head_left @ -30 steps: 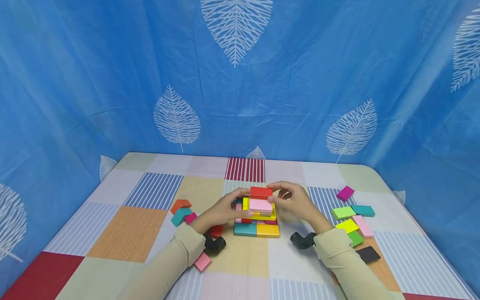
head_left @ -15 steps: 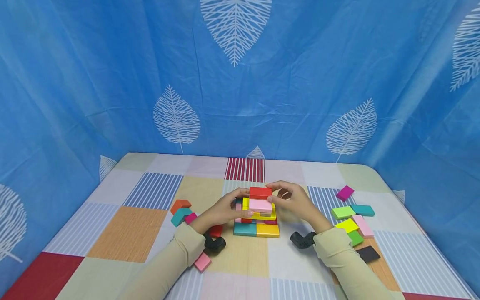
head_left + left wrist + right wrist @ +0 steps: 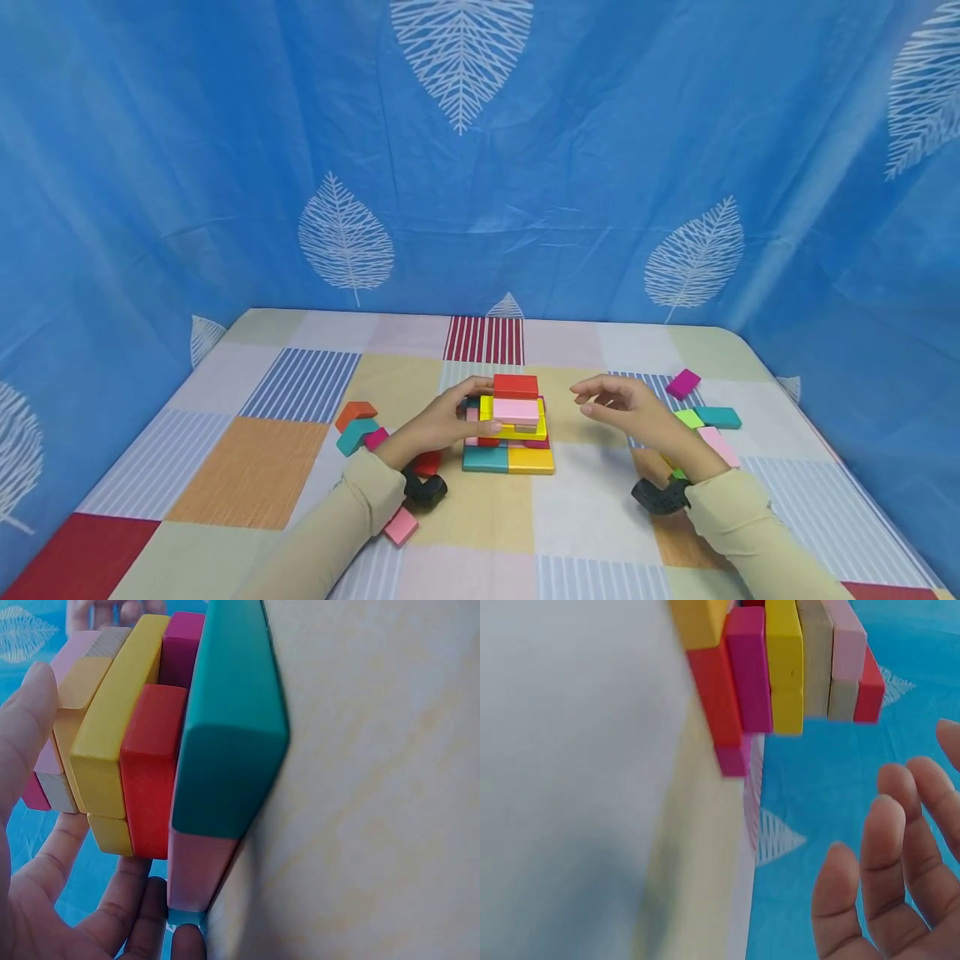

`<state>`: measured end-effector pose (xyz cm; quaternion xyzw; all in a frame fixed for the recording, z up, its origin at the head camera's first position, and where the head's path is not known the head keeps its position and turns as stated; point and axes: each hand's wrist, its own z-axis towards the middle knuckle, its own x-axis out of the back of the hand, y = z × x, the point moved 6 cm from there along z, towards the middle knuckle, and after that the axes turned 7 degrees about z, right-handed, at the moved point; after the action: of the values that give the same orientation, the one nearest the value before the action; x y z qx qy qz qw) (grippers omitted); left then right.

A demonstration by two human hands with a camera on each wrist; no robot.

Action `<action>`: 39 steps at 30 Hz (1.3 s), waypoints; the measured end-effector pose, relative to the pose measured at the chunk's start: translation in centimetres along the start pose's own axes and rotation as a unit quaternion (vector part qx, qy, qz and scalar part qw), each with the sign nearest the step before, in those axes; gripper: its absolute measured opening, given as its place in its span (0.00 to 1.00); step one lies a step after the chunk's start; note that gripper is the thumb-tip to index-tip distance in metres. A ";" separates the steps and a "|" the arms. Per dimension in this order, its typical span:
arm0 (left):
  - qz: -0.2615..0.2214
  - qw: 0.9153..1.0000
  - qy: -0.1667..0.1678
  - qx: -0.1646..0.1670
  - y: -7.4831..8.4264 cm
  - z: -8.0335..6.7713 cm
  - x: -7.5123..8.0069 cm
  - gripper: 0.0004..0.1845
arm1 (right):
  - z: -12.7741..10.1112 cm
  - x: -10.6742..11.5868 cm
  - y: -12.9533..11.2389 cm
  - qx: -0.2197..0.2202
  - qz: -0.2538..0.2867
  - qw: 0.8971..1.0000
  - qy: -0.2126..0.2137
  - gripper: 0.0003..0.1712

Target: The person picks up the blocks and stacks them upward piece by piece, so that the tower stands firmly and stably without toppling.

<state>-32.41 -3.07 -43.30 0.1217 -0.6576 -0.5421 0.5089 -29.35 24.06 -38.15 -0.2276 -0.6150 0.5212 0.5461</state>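
A stack of coloured blocks (image 3: pixel 510 433) stands mid-table, with teal and orange blocks at the bottom, yellow ones above, and a pink block (image 3: pixel 516 409) and a red block (image 3: pixel 516 386) on top. My left hand (image 3: pixel 474 410) holds the stack's left side, thumb on the near face and fingers round the back. The left wrist view shows the thumb (image 3: pixel 22 735) lying along the pink and yellow layers beside the teal base block (image 3: pixel 232 727). My right hand (image 3: pixel 592 400) hovers to the right of the stack, fingers relaxed, holding nothing. In the right wrist view its fingers (image 3: pixel 885 885) are apart from the stack (image 3: pixel 780 667).
Loose blocks lie at the right: magenta (image 3: pixel 683 383), teal (image 3: pixel 722 417), green (image 3: pixel 688 418), pink (image 3: pixel 718 446). At the left are orange (image 3: pixel 356 412), teal (image 3: pixel 354 435) and pink (image 3: pixel 401 526) blocks. The patchwork-covered table (image 3: pixel 247 467) is ringed by a blue leaf-print curtain (image 3: pixel 225 167).
My right hand has let go of the stack's top and drawn back to the right. The left hand stays on the stack. The head camera has shifted slightly.
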 end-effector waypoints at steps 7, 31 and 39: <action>-0.001 1.000 0.002 0.002 -0.2 -0.1 0.1 0.36 | -4.0 3.2 0.8 0.035 0.000 0.999 -0.031 0.14; -0.005 1.000 -0.003 -0.008 0.0 -0.2 0.2 0.35 | -10.2 10.2 5.6 -0.106 -0.186 0.971 -0.109 0.16; -0.008 1.000 -0.004 -0.006 0.0 -0.2 0.1 0.35 | -10.0 8.5 5.5 -0.093 -0.141 0.979 -0.119 0.11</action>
<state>-32.28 -3.22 -43.24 0.1215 -0.6549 -0.5506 0.5031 -24.36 37.15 -40.73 -0.1252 -0.7471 0.4029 0.5137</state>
